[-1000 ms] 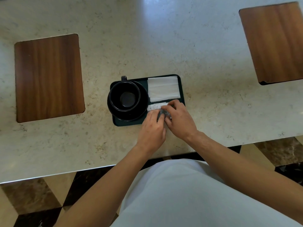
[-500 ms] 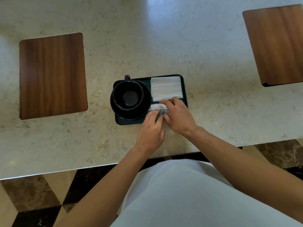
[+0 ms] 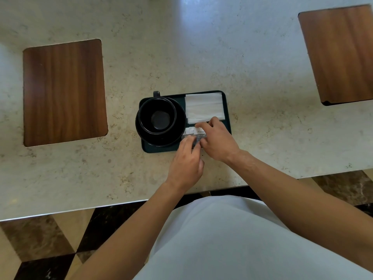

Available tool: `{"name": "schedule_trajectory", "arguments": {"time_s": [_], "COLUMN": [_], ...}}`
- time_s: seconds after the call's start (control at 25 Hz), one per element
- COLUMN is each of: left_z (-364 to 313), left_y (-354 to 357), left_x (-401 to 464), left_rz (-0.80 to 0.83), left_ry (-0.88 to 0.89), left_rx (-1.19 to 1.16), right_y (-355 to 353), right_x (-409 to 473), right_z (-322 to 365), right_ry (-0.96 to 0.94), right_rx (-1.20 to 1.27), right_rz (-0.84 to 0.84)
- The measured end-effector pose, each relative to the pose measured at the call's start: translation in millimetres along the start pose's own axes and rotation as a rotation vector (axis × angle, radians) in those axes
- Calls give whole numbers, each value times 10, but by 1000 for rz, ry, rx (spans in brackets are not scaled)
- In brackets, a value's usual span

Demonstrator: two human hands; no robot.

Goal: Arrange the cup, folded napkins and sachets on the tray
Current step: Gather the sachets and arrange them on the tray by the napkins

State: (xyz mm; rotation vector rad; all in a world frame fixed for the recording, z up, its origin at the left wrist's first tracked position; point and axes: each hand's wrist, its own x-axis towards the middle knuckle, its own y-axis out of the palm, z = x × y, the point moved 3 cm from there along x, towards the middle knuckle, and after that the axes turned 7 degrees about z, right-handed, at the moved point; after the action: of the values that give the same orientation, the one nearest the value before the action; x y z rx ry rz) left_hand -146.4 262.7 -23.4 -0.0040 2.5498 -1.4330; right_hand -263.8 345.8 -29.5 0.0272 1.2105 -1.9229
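Sachets point(image 3: 195, 132) under both hands point(image 3: 201, 150)

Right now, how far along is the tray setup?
Mostly done. The cup sits on its saucer at the tray's left, and the folded napkins lie flat in the far right corner. In hand: both hands, left and right, are on the sachets in the near right corner. Left: squaring those sachets and letting go.

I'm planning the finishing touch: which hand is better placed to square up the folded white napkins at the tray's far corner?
Probably the right hand: its fingertips already lie at the near edge of the folded white napkins on the dark green rectangular tray. The left hand sits nearer the person, fingers on the small white sachets.
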Motion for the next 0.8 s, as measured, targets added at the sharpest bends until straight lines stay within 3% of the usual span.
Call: {"name": "schedule_trajectory", "arguments": {"time_s": [0.8], "left_z": [-31], "left_y": [17], "left_x": [-19], "left_rz": [13], "left_ry": [-30], "left_rx": [87], "right_y": [-40], "right_x": [-61], "right_z": [-74], "right_ry": [9], "right_rx": [12], "right_rz": [-78]}}
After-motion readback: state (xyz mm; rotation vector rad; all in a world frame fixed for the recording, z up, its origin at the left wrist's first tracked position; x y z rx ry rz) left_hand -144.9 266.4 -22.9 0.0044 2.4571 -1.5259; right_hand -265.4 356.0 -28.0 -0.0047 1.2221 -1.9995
